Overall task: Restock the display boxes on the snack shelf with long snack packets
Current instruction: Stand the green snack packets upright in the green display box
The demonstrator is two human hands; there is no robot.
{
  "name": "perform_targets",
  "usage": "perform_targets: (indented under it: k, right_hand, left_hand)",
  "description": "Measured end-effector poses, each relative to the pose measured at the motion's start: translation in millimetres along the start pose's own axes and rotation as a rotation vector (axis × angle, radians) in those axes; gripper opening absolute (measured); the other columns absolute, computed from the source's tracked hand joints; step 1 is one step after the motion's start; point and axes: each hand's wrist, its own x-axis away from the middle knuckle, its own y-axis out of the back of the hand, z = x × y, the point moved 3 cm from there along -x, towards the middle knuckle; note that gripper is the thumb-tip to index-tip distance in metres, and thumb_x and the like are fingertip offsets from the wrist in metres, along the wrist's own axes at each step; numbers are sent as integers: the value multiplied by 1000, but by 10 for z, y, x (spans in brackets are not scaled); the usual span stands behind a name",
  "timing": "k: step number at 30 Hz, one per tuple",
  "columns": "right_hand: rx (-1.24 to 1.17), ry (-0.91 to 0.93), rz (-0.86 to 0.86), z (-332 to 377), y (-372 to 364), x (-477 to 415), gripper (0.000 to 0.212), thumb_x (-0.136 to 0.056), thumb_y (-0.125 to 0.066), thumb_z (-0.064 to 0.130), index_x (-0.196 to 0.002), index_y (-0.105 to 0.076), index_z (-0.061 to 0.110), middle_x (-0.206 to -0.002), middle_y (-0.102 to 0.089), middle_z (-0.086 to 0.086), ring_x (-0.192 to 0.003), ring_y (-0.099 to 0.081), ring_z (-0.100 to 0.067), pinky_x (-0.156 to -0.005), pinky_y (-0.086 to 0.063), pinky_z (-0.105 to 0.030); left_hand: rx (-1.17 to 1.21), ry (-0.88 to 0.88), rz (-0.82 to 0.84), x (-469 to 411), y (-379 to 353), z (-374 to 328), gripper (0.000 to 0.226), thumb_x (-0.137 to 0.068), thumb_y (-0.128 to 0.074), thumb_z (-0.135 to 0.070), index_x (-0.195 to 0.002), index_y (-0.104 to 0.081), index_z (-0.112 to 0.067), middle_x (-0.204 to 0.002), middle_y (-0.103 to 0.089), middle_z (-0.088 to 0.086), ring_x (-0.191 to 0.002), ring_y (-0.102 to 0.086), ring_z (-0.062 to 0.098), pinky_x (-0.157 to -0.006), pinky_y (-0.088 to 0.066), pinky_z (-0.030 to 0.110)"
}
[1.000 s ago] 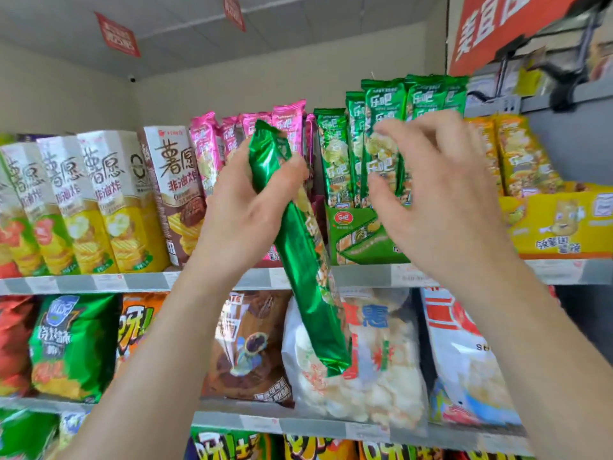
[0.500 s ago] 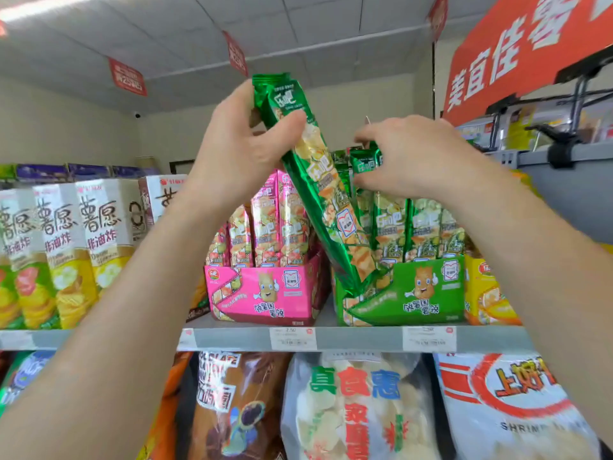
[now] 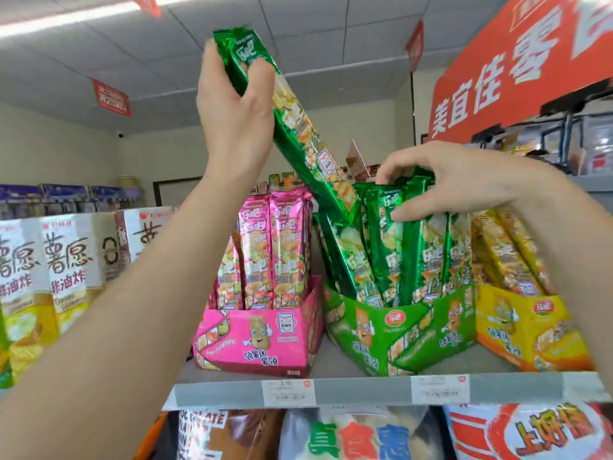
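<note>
Head: green packets (image 3: 389,250) in green box (image 3: 403,343)

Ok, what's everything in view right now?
Green box: one, green, centre.
Held packet: one, green, slanted over green box.
Boxed packets: several, green, standing in green box.
Pink box: one, pink, left of it.
Yellow box: one, yellow, right of it.
Shelf: one, grey, under boxes.
Cartons: several, white-yellow, far left.
Bags: several, mixed, below shelf.
Left grip: one, holds held packet's top.
Right grip: one, pinches boxed packets' tops.
</note>
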Motion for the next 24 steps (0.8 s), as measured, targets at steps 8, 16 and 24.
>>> perform_targets:
  k: [8, 16, 24]
  right_hand:
    - [-99, 7, -202, -1, -70, -70, 36, -66, -72, 59, -76, -66, 24, -71, -56, 13, -66, -49, 3, -66, -38, -18]
    - [-82, -31, -205, 84, -59, -80, 17, -76, -75, 35, -81, -63, 25, -83, -65, 6, -77, -58, -18, -76, -46, -34]
    - [43, -176, 26, 178, -58, -162, 35, -81, -56, 40, -115, -59, 39, -125, -62, 15, -109, -62, -15, -94, -47, -34]
  left_hand:
    - [33, -129, -41, -80, -185, 56, 7, -93, -45, -5, -93, -45, -12, -79, -46, -6, -73, -42, 11, -70, -38, 24]
    - [-117, 8, 68, -77, -319, 252, 6, -93, -50, -15, -97, -46, -18, -89, -58, 3, -81, -54, 18, -78, -48, 38]
    - [-504, 149, 512, -5, -515, 435, 31, -84, -67, -30, -111, -61, -16, -105, -66, 5, -94, -62, 23, -80, -50, 33]
